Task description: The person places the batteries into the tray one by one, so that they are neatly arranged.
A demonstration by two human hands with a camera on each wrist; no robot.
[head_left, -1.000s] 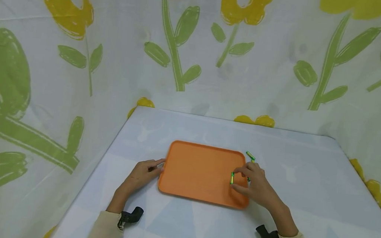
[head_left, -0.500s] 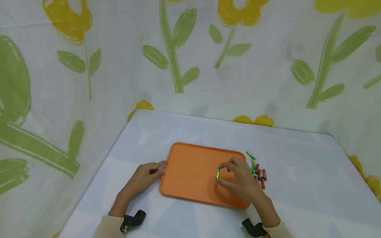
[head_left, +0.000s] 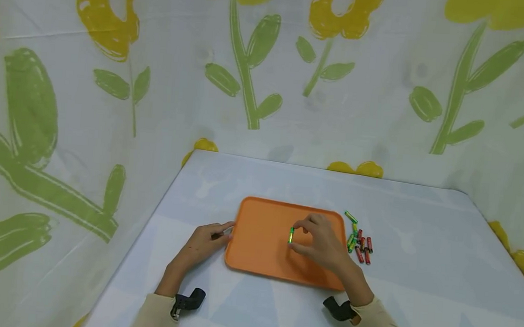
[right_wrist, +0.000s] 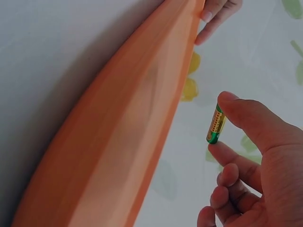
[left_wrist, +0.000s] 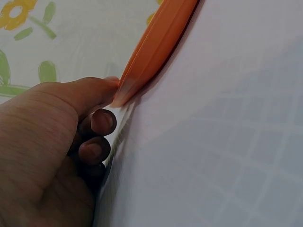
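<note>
My right hand (head_left: 322, 241) pinches a green and gold battery (head_left: 290, 235) by its two ends, between thumb and index finger, over the orange tray (head_left: 261, 235). In the right wrist view the battery (right_wrist: 216, 125) stands slightly tilted and its printed label shows; the other fingers are bent below. My left hand (head_left: 205, 242) is at the tray's left edge, index fingertip and thumb touching the rim. The left wrist view has the thumb against the rim (left_wrist: 142, 61), with the remaining fingers loosely curled underneath. No battery shows on the tray surface.
Just right of the tray lies a loose cluster of several green batteries (head_left: 351, 217) and several red batteries (head_left: 359, 254). A pale patterned cloth covers the table (head_left: 421, 258). Behind and to the left hangs a flower-print curtain (head_left: 165, 99).
My right hand has carried the battery leftward from the tray's right side toward its middle, uncovering the red batteries. The left hand stays at the rim; the head view shifts slightly.
</note>
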